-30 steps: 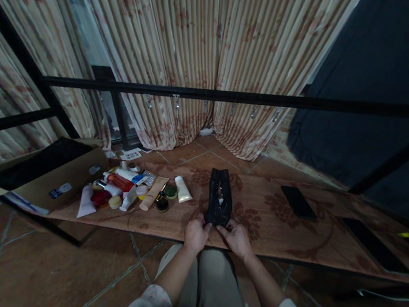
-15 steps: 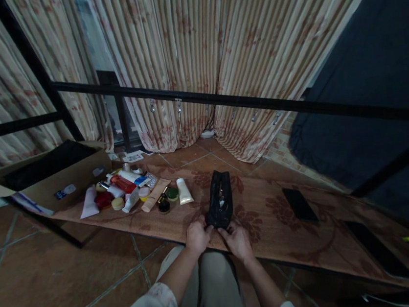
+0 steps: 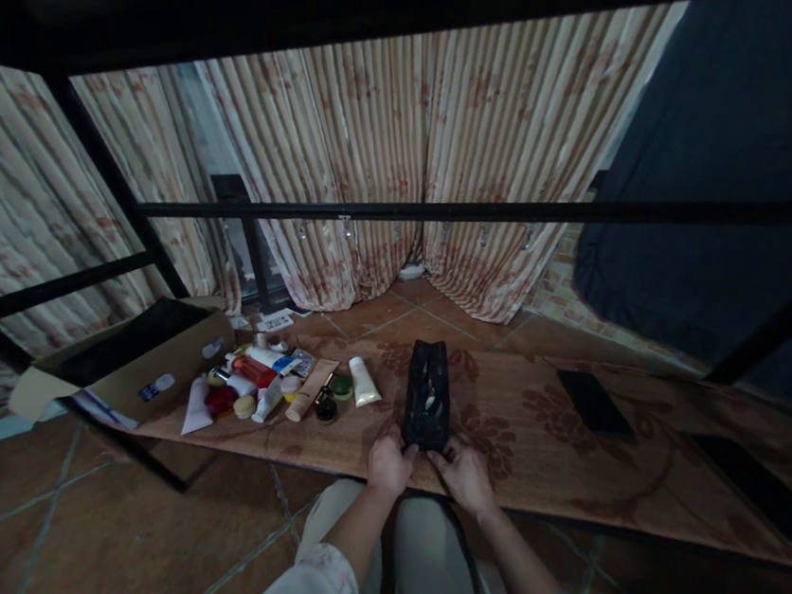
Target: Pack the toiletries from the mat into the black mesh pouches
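On the cloth-covered bench (image 3: 526,430), at about mid-length and close to the near edge, we are finding the black pouch (image 3: 420,418), its long side running toward the far edge and its slot facing up. Something pale and shiny is showing in the slot; it is too small for us to identify. Over the near edge of the bench we are recording two hands. The left hand (image 3: 389,469) is gripping the pouch's near left corner between thumb and fingers; the right hand (image 3: 469,481) is pinching the near right corner likewise. Some fingertips are hiding behind the pouch's sides.

Toward the left of the bench we are noting a cream tube (image 3: 364,384) lying alone, then a green jar (image 3: 341,387), a black jar (image 3: 326,410), a peach tube (image 3: 311,392) and a red bottle (image 3: 254,371) among clustered containers. On the bench's left end a cardboard box (image 3: 193,360) is standing. On the bench's right part two dark flat slabs (image 3: 596,402) are lying apart. Beyond its far edge a striped curtain (image 3: 376,118) is hanging.
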`<state>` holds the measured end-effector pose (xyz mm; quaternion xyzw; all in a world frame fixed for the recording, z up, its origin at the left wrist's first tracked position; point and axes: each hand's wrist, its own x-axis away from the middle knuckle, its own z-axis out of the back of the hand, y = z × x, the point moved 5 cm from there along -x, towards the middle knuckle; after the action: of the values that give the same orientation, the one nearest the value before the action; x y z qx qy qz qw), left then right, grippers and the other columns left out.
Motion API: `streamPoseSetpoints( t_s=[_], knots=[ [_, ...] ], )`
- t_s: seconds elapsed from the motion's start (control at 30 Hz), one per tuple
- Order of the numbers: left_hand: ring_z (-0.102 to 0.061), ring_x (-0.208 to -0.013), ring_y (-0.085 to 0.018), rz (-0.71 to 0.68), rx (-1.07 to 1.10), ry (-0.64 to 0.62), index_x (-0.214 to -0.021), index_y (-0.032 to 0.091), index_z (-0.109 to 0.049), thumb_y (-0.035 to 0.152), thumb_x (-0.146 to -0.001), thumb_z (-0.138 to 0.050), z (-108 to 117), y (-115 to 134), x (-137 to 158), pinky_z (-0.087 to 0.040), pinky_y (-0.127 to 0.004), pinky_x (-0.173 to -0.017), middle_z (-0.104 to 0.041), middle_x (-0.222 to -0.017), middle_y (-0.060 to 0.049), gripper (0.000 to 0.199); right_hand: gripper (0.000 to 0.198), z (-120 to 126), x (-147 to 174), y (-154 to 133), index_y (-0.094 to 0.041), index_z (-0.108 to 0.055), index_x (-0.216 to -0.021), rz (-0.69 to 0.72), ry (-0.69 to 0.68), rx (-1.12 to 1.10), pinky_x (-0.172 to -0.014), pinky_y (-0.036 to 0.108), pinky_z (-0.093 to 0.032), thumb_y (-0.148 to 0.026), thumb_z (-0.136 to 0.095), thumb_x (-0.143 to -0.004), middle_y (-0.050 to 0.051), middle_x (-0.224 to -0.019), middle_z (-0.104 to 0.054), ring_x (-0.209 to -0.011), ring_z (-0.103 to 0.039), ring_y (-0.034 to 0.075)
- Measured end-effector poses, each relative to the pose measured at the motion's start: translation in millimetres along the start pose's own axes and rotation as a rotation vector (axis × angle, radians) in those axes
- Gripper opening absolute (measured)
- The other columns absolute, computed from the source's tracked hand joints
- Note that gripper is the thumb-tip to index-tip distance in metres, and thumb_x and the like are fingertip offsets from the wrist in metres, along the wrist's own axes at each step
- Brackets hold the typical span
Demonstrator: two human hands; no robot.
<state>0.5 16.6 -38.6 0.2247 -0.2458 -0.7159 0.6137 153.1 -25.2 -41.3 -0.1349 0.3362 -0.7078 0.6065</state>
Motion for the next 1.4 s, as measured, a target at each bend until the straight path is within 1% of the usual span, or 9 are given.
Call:
streamPoseSetpoints(
  t_s=[0.2, 0.37, 0.5, 0.6, 0.8, 0.9, 1.03, 1.23, 1.4],
  knots=[
    [-0.059, -0.076, -0.014, 0.012, -0.056, 0.000, -0.081, 0.018, -0.052, 0.029, -0.079, -0.057, -1, 1, 0, -0.039, -0.023, -0.065, -0.061, -0.076, -0.002, 0.012, 0.023, -1, 0, 2, -0.020, -0.056, -0.066, -0.017, -0.004, -0.004, -0.055, 0.024, -0.034, -0.040, -0.054, -0.077, 0.002, -0.071, -0.058, -0.060, -0.054, 0.013],
    [-0.060, -0.078, -0.014, 0.026, -0.050, -0.027, -0.082, 0.018, -0.052, 0.029, -0.079, -0.056, -1, 1, -2, -0.039, -0.023, -0.066, -0.062, -0.079, -0.003, 0.012, 0.024, -2, 0, 3, -0.019, -0.058, -0.069, -0.044, -0.007, 0.017, -0.054, 0.023, -0.034, -0.041, -0.053, -0.077, 0.001, -0.067, -0.059, -0.056, -0.053, 0.013],
    [-0.060, -0.081, -0.015, 0.022, -0.042, -0.039, -0.087, 0.018, -0.052, 0.027, -0.079, -0.055, 0, 4, -1, -0.040, -0.024, -0.068, -0.063, -0.081, -0.003, 0.012, 0.026, -2, 0, 2, -0.019, -0.060, -0.069, -0.040, -0.008, 0.046, -0.054, 0.023, -0.035, -0.042, -0.053, -0.076, 0.003, -0.068, -0.062, -0.057, -0.055, 0.013],
    [-0.062, -0.084, -0.017, 0.031, -0.055, -0.067, -0.092, 0.018, -0.052, 0.027, -0.080, -0.054, 1, 6, 0, -0.041, -0.024, -0.071, -0.064, -0.085, -0.005, 0.016, 0.026, -2, 0, 1, -0.018, -0.063, -0.073, -0.024, -0.022, 0.053, -0.054, 0.023, -0.036, -0.042, -0.052, -0.077, 0.004, -0.068, -0.064, -0.057, -0.056, 0.014],
    [-0.062, -0.088, -0.019, 0.039, -0.122, -0.121, -0.104, 0.016, -0.049, 0.035, -0.082, -0.051, 0, 9, 2, -0.044, -0.027, -0.075, -0.063, -0.098, -0.009, 0.028, 0.030, 0, 0, -3, -0.018, -0.065, -0.080, -0.022, -0.025, 0.052, -0.057, 0.023, -0.039, -0.044, -0.052, -0.076, 0.005, -0.073, -0.066, -0.061, -0.059, 0.015],
    [-0.062, -0.090, -0.020, 0.037, -0.136, -0.115, -0.106, 0.016, -0.048, 0.035, -0.082, -0.051, -1, 10, 2, -0.045, -0.028, -0.076, -0.062, -0.101, -0.010, 0.030, 0.033, 0, 1, -4, -0.017, -0.066, -0.082, -0.035, -0.025, 0.060, -0.058, 0.023, -0.040, -0.046, -0.052, -0.076, 0.006, -0.075, -0.067, -0.062, -0.061, 0.016],
    [-0.062, -0.090, -0.021, 0.048, -0.147, -0.097, -0.107, 0.016, -0.048, 0.034, -0.082, -0.051, -3, 11, 3, -0.046, -0.028, -0.074, -0.060, -0.105, -0.011, 0.031, 0.035, -1, 0, -5, -0.016, -0.066, -0.083, -0.057, -0.034, 0.079, -0.056, 0.024, -0.040, -0.047, -0.052, -0.076, 0.007, -0.072, -0.068, -0.060, -0.061, 0.017],
    [-0.063, -0.089, -0.021, 0.085, -0.146, -0.085, -0.110, 0.016, -0.047, 0.032, -0.081, -0.052, -4, 14, 5, -0.046, -0.028, -0.074, -0.062, -0.099, -0.011, 0.033, 0.034, -2, 1, -6, -0.017, -0.066, -0.086, -0.090, -0.040, 0.106, -0.058, 0.025, -0.041, -0.046, -0.051, -0.077, 0.007, -0.076, -0.069, -0.064, -0.062, 0.018],
    [-0.063, -0.089, -0.021, 0.080, -0.152, -0.048, -0.106, 0.016, -0.049, 0.033, -0.080, -0.053, -1, 15, 6, -0.047, -0.029, -0.074, -0.061, -0.104, -0.012, 0.031, 0.033, -3, -3, -6, -0.018, -0.067, -0.089, -0.136, -0.074, 0.115, -0.059, 0.024, -0.043, -0.044, -0.052, -0.076, 0.007, -0.079, -0.070, -0.068, -0.064, 0.019]
  ],
)
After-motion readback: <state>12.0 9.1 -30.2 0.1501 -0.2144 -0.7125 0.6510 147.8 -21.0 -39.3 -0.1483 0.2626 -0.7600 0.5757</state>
